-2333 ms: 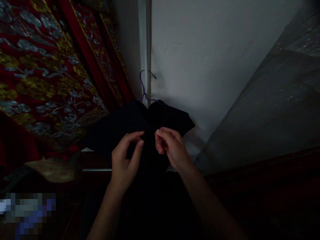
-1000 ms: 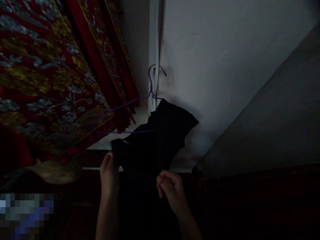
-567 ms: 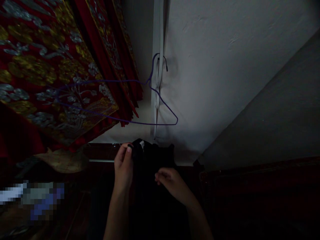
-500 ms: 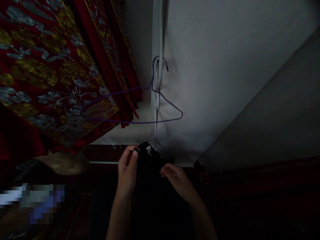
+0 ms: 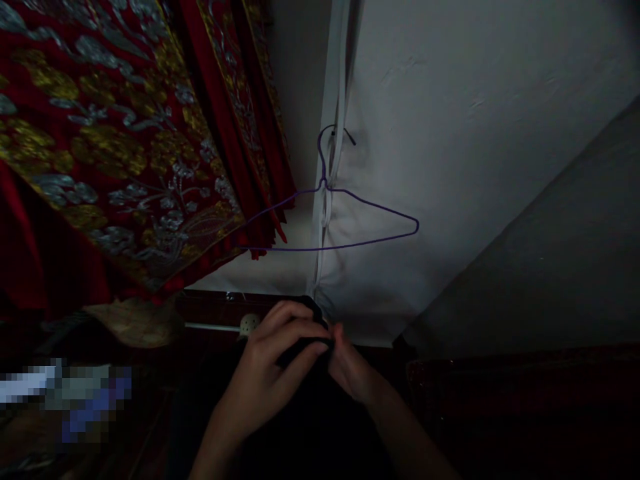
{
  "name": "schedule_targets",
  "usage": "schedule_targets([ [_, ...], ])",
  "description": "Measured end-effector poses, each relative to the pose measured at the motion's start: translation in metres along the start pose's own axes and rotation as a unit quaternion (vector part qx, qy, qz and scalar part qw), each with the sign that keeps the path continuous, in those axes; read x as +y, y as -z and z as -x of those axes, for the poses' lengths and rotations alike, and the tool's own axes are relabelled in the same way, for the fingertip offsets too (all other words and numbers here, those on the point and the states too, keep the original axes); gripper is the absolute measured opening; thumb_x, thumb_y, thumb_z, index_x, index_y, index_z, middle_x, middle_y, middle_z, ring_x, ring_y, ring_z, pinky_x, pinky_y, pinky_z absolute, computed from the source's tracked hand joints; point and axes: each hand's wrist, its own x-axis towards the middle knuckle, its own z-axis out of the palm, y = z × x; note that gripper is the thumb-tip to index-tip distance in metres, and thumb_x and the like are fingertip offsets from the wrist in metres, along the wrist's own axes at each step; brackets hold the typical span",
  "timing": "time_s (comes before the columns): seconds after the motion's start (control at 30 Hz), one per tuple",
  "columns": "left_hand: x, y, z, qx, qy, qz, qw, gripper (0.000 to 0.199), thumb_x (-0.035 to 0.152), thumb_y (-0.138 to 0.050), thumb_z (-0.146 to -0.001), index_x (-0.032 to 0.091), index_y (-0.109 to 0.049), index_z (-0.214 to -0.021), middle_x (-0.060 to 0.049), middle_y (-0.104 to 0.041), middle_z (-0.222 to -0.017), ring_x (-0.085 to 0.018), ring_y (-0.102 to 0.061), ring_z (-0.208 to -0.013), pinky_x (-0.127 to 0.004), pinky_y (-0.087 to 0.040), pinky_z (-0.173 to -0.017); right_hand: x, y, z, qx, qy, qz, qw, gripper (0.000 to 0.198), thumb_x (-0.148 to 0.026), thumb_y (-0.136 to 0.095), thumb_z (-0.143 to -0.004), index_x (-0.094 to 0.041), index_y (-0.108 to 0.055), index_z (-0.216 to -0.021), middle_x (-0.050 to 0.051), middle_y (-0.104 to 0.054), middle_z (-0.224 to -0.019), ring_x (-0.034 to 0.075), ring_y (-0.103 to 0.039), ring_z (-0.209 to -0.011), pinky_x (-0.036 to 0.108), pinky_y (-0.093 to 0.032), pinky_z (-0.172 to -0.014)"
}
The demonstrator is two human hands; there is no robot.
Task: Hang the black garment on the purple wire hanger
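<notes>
A black cloth garment [image 5: 310,413] hangs low in the middle of the head view; its exact kind is lost in the dark. My left hand [image 5: 277,357] is closed on its upper edge, thumb and fingers pinching the fabric. Right beside it, my right hand [image 5: 353,363] has its fingers bent against the same edge, close to the left fingertips. What lies between the right fingers is partly hidden. Above both hands a thin purple wire hanger [image 5: 325,249] hangs bare, its left end in front of or among the red cloth.
Red cloth with gold and silver embroidery [image 5: 115,147] hangs at the upper left. A white cord or cable [image 5: 343,80] runs down the pale wall [image 5: 450,133]. A light perforated shoe-like thing [image 5: 249,325] is beyond my left hand. Dark red furniture [image 5: 525,407] stands at lower right.
My left hand has moved right and turned over the garment's edge, meeting my right hand. The hanger has swung round, its right end now farther right. The view has shifted slightly.
</notes>
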Motion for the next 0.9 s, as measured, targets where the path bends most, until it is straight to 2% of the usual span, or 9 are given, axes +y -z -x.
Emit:
schedule_targets([
  [0.17,-0.017,0.036,-0.001,-0.010,0.076,0.014,0.997,0.033,0.034,-0.061,-0.099,0.026,-0.061,-0.130,-0.008,-0.067,-0.123,-0.022,-0.062,-0.118,-0.032,-0.047,-0.102,-0.042,-0.025,-0.011,-0.128,-0.109,0.104,0.980,0.077,-0.052,-0.084,-0.075,-0.027,-0.053,-0.140,0.006,-0.064,-0.127,0.022,-0.064,-0.111,0.039,-0.048,-0.102],
  [0.27,-0.032,0.048,0.009,-0.102,0.156,0.064,0.980,0.046,0.053,-0.045,-0.102,0.024,-0.064,-0.133,-0.009,-0.071,-0.121,-0.026,-0.064,-0.116,-0.035,-0.050,-0.100,-0.062,-0.031,-0.016,-0.151,-0.116,0.198,0.962,0.056,-0.038,-0.086,-0.070,-0.021,-0.066,-0.120,0.003,-0.067,-0.108,0.018,-0.064,-0.093,0.032,-0.052,-0.086],
  [0.37,-0.047,0.051,0.024,-0.175,0.203,0.049,0.962,0.051,0.061,-0.045,-0.099,0.023,-0.076,-0.112,-0.007,-0.077,-0.104,-0.027,-0.070,-0.099,-0.034,-0.057,-0.086,-0.077,-0.023,-0.020,-0.063,-0.087,0.325,0.940,0.014,-0.031,-0.071,-0.077,-0.019,-0.070,-0.085,0.000,-0.063,-0.081,0.015,-0.057,-0.075,0.027,-0.049,-0.068],
  [0.4,-0.052,0.051,0.028,-0.189,0.208,0.038,0.959,0.048,0.060,-0.049,-0.097,0.023,-0.078,-0.108,-0.006,-0.078,-0.101,-0.026,-0.071,-0.094,-0.033,-0.057,-0.082,-0.082,-0.018,-0.022,-0.022,-0.074,0.356,0.931,0.010,-0.029,-0.065,-0.080,-0.020,-0.068,-0.077,-0.001,-0.061,-0.073,0.015,-0.055,-0.069,0.027,-0.047,-0.064],
  [0.5,-0.064,0.056,0.034,-0.192,0.217,-0.020,0.957,0.031,0.048,-0.062,-0.094,0.023,-0.080,-0.100,-0.005,-0.079,-0.095,-0.024,-0.072,-0.085,-0.028,-0.055,-0.075,-0.101,0.003,-0.030,0.076,0.034,0.442,0.893,0.016,-0.022,-0.056,-0.080,-0.024,-0.068,-0.069,0.002,-0.063,-0.071,0.019,-0.057,-0.071,0.033,-0.048,-0.069],
  [0.6,-0.069,0.063,0.034,-0.135,0.217,-0.077,0.964,0.024,0.042,-0.068,-0.090,0.021,-0.078,-0.089,-0.003,-0.076,-0.084,-0.021,-0.069,-0.076,-0.025,-0.051,-0.069,-0.117,0.029,-0.040,0.141,0.171,0.529,0.819,0.019,-0.017,-0.057,-0.075,-0.026,-0.074,-0.077,0.005,-0.068,-0.087,0.024,-0.062,-0.090,0.040,-0.048,-0.090],
  [0.67,-0.066,0.065,0.032,-0.093,0.210,-0.092,0.969,0.024,0.042,-0.069,-0.089,0.020,-0.075,-0.081,-0.001,-0.071,-0.074,-0.018,-0.064,-0.068,-0.023,-0.047,-0.064,-0.120,0.048,-0.049,0.185,0.207,0.532,0.800,0.026,-0.016,-0.056,-0.072,-0.025,-0.076,-0.086,0.006,-0.070,-0.095,0.025,-0.063,-0.098,0.041,-0.046,-0.096],
  [0.77,-0.056,0.065,0.027,-0.062,0.197,-0.079,0.975,0.034,0.044,-0.069,-0.088,0.018,-0.066,-0.067,0.001,-0.059,-0.061,-0.014,-0.055,-0.059,-0.021,-0.041,-0.057,-0.113,0.069,-0.061,0.251,0.194,0.434,0.843,0.030,-0.021,-0.056,-0.068,-0.022,-0.074,-0.091,0.004,-0.073,-0.094,0.023,-0.065,-0.094,0.038,-0.049,-0.091],
  [0.9,-0.046,0.070,0.018,0.004,0.204,-0.004,0.979,0.039,0.049,-0.067,-0.088,0.016,-0.063,-0.067,-0.001,-0.057,-0.065,-0.014,-0.053,-0.062,-0.021,-0.042,-0.057,-0.103,0.077,-0.070,0.275,0.071,0.242,0.928,0.020,-0.036,-0.062,-0.067,-0.020,-0.067,-0.077,0.003,-0.069,-0.075,0.020,-0.063,-0.073,0.032,-0.050,-0.070],
])
